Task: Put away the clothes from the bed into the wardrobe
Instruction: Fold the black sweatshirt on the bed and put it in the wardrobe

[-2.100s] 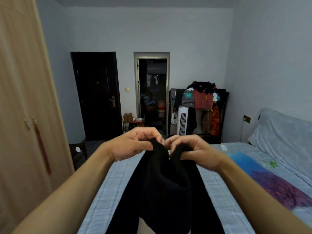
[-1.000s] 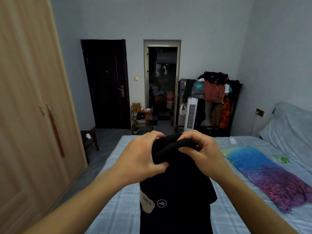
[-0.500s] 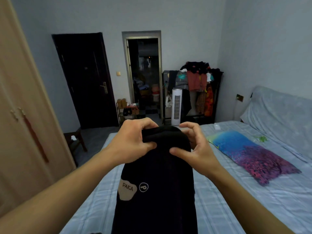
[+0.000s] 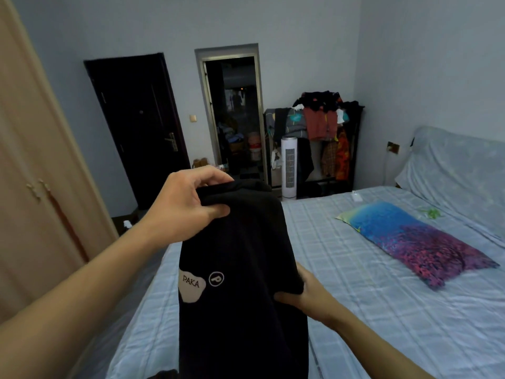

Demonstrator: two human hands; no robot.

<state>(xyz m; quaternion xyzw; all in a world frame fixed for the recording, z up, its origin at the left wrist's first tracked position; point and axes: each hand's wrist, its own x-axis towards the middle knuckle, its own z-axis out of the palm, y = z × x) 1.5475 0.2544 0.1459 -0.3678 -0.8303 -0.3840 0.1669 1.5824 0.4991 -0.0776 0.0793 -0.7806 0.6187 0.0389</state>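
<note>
A black garment (image 4: pixel 240 269) with a beige "PAKA" patch hangs folded over in front of me, above the bed (image 4: pixel 369 296). My left hand (image 4: pixel 183 209) grips its top fold, thumb on the front. My right hand (image 4: pixel 306 296) pinches the garment's right edge lower down, its fingers partly hidden behind the cloth. The wooden wardrobe (image 4: pixel 35 173) stands at the left with its doors closed.
A blue and purple pillow (image 4: pixel 415 239) lies on the light blue checked bed. A white tower fan (image 4: pixel 289 166) and a clothes rack (image 4: pixel 322 127) stand at the far wall. A dark door (image 4: pixel 136 127) and an open doorway (image 4: pixel 235 113) are behind.
My right hand has let go of the garment's top and slid down to its right edge. My left hand still holds the top. The view has shifted slightly.
</note>
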